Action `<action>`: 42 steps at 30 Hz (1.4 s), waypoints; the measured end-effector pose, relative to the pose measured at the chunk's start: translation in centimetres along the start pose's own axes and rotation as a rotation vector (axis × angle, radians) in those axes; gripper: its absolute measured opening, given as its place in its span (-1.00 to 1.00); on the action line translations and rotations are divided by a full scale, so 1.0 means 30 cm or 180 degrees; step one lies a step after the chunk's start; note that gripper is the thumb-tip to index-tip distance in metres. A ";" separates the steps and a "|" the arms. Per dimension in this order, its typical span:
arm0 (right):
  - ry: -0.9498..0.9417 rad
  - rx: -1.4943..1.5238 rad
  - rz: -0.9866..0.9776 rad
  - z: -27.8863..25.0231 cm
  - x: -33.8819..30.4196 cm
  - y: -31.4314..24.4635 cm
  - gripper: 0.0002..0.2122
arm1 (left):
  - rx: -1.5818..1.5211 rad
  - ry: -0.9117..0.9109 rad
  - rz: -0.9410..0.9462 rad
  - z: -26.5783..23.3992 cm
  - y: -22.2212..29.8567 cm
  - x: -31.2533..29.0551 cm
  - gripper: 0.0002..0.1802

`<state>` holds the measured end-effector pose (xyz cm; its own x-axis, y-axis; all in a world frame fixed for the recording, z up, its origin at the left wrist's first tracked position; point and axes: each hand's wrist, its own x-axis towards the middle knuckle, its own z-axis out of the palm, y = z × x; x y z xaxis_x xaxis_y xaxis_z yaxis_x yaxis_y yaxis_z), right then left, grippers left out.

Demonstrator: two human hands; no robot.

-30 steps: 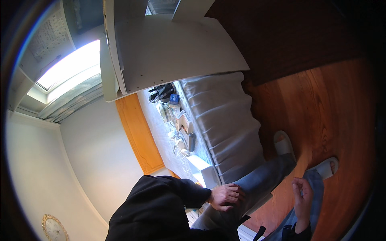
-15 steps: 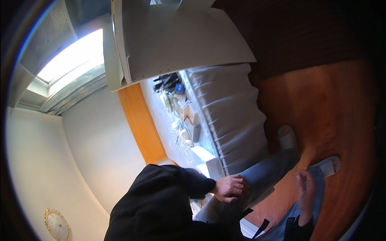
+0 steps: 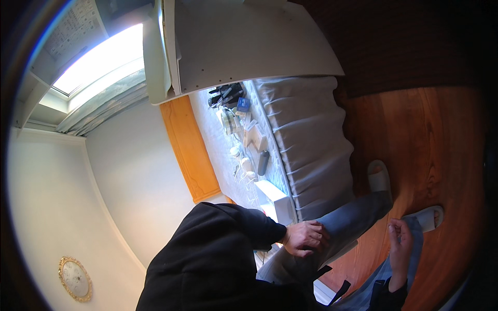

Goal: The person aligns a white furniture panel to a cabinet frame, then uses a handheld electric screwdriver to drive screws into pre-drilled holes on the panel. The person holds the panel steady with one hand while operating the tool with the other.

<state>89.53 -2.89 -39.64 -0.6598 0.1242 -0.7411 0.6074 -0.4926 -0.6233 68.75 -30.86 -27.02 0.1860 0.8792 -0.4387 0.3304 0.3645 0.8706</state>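
My left hand [image 3: 305, 237] lies palm down on my jeans-clad left leg [image 3: 353, 217], fingers loosely bent and slightly apart, with nothing seen in it. Over by my right leg [image 3: 415, 241], my right hand [image 3: 400, 249] is held with the fingers half curled and a gap showing between them. No object is visible in that hand either. Black sleeves [image 3: 207, 259] cover both arms. Light slippers [image 3: 379, 177] are on my feet on the wooden floor.
A bed [image 3: 306, 140] with a grey skirt runs beside my legs. On it lie a white box [image 3: 274, 201], a blue box [image 3: 243, 106], a dark cylinder [image 3: 263, 163] and cables. A pale panel [image 3: 254, 44] juts over the bed. An ornate clock [image 3: 75, 279] hangs on the wall.
The whole view has shifted a little, so the bed, floor and my arms appear farther right. Both hands keep almost the same pose.
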 end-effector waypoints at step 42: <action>-0.0313 -0.0326 -0.0064 -0.019 0.018 -0.045 -0.81 | 0.0006 0.0084 0.0000 0.004 -0.001 0.035 -0.68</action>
<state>88.60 -1.65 -39.34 -0.7095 0.0456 -0.7032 0.6322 -0.3996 -0.6638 69.05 -29.97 -27.54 0.1614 0.8870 -0.4327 0.3321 0.3640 0.8701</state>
